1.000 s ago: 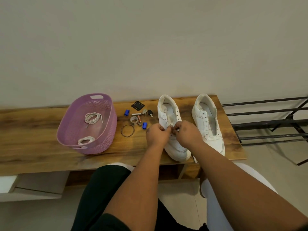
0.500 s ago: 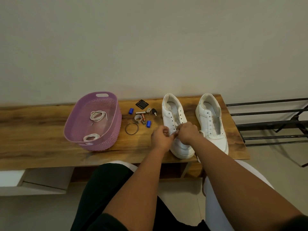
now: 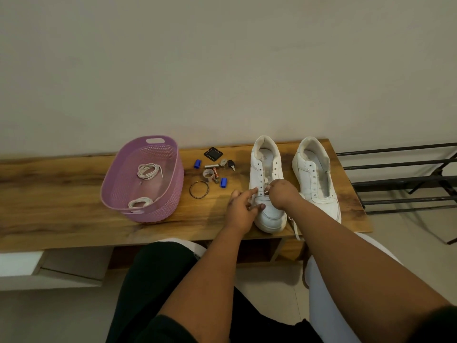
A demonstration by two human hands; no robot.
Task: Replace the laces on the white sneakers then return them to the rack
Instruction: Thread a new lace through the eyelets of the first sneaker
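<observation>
Two white sneakers stand on the wooden bench (image 3: 61,201), toes toward me. My left hand (image 3: 241,206) rests against the left side of the left sneaker (image 3: 257,169), index finger stretched to a lower eyelet. My right hand (image 3: 282,194) pinches a white lace (image 3: 265,191) at the lower eyelets of that shoe. A loose lace end (image 3: 295,229) hangs over the bench's front edge between the shoes. The right sneaker (image 3: 314,174) has bare eyelets. Two coiled white laces (image 3: 148,170) (image 3: 139,203) lie in a purple basket (image 3: 173,194).
Small items lie between basket and shoes: blue caps (image 3: 197,163), a key (image 3: 231,165), batteries, a black square (image 3: 213,153) and a twisted bracelet (image 3: 199,190). A black metal shoe rack (image 3: 395,180) stands right of the bench. My knees are below the bench edge.
My left hand has let go and spread its fingers along the shoe's side. My right hand stays at the lower eyelets with the lace. The view has shifted slightly.
</observation>
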